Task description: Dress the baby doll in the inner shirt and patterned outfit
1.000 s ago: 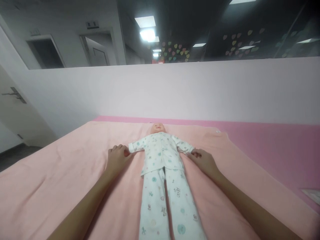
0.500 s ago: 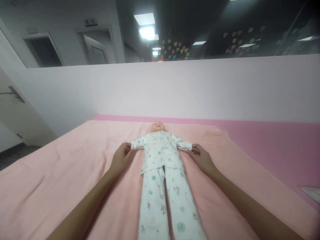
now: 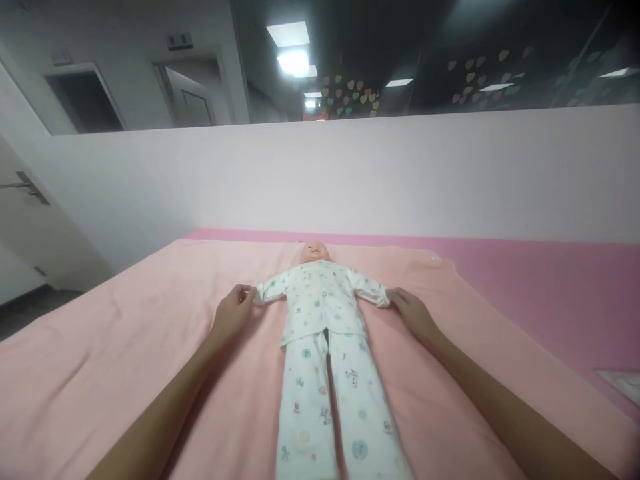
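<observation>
A baby doll lies on its back, head toward the wall. It wears a white patterned long-sleeved top and matching trousers. Its arms stretch out to both sides. At the end of the left-hand sleeve, my left hand is closed on the cuff. My right hand pinches the cuff of the other sleeve. The doll's own hands are hidden by the cuffs and my fingers. The trouser legs run off the bottom of the view.
A peach blanket with soft creases lies under the doll, over a pink surface. Behind it stands a low white wall with dark glass above. A door with a handle is at the far left.
Both my hands have moved slightly outward, away from the doll's body. The sleeves now reach farther out, and their cuffs lie at my fingertips.
</observation>
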A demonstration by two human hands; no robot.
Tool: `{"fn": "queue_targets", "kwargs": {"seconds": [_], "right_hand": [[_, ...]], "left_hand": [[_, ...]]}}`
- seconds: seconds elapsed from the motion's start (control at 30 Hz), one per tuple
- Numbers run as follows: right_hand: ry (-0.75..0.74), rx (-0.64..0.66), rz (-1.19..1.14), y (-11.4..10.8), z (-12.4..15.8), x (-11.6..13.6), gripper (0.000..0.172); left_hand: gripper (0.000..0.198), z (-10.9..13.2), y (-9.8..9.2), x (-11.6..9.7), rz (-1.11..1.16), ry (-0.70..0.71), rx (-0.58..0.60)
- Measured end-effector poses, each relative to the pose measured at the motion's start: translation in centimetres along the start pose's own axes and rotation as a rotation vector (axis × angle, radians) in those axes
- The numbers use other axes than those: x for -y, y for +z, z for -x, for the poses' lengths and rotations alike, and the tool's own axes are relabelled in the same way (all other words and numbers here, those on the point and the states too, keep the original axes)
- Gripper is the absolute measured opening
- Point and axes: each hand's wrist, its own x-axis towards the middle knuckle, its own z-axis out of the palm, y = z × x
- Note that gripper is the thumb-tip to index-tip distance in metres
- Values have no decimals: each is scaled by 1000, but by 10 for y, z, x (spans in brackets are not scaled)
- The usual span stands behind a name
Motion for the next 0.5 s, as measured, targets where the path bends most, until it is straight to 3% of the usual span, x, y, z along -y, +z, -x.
{"fn": "queue_targets", "kwargs": {"seconds": [0.1,0.3,0.5], "right_hand": [[104,-22,37,-1,-12,1,55],[337,10,76,-3,-60,-5,51],[224,-30,19,5,-75,-8,36]], "left_hand": [[45,-12,-2,4,18,-41,1],[49,-55,-1,4,16,-214,98],[44,-67,5,-2,84,-319,159]]}}
